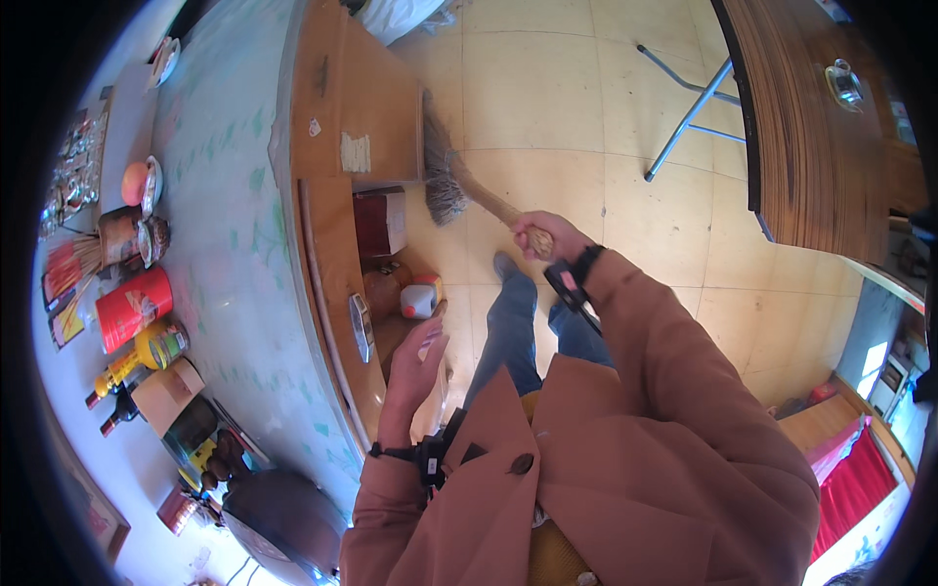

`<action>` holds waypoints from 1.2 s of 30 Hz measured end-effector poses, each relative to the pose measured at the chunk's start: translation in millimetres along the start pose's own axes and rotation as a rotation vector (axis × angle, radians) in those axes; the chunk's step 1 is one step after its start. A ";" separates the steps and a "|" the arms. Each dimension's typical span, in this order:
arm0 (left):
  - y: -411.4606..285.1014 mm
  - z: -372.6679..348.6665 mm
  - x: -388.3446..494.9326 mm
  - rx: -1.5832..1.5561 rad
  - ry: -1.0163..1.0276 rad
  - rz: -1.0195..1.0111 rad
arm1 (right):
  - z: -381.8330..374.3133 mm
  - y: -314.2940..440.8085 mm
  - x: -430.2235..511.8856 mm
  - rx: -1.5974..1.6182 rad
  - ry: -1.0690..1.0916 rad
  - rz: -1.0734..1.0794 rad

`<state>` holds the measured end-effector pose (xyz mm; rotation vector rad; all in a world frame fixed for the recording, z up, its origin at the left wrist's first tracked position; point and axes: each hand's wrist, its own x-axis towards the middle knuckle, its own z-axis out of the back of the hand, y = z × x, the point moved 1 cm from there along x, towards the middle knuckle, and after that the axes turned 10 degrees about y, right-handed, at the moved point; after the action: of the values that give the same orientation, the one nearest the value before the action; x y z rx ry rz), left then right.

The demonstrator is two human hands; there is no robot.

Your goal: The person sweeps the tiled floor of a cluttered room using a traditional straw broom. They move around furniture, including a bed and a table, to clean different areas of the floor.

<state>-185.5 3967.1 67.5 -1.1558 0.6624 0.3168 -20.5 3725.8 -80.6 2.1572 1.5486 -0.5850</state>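
A short broom of bound plant stalks (487, 196) is gripped by my right hand (546, 233) near the end of its woven handle. Its bristles rest against the side of a wooden cabinet (381, 102), low by the tiled floor (538, 176). My left hand (418, 359) holds nothing; its fingers are slightly apart, beside the cabinet's open lower part. Just beyond the fingertips stands a white plastic jug with a red cap (420, 299). A dark red box (381, 222) sits on the low level of the cabinet, behind the jug.
A wood-grain table (813, 146) with a glass cup (844, 84) stands at the right, its metal folding legs (692, 121) reaching over the floor. The patterned cabinet top (227, 220) at the left bears a red tin (134, 308), bottles and a dark rounded appliance (286, 520). A white plastic bag (396, 16) lies at the top.
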 end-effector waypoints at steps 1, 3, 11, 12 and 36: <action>-11.6 5.5 0.6 0.033 -0.008 -0.027 | 3.5 7.8 16.0 -0.094 -0.030 0.004; -34.9 18.4 3.2 0.070 -0.023 -0.087 | 13.7 20.7 24.9 -0.017 -0.010 0.051; -116.2 77.7 0.4 0.231 -0.196 -0.318 | 26.1 9.6 -55.0 0.442 -0.032 0.252; -123.9 86.3 0.9 0.316 -0.227 -0.346 | 18.9 6.3 -58.2 0.484 -0.168 0.190; -173.5 175.4 154.1 1.277 -0.483 -0.099 | 46.4 180.6 -62.9 0.295 -0.113 0.134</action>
<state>84.9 4045.3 141.0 0.1245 0.2535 0.0333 128.7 3598.3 -67.2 2.3728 1.3137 -0.9223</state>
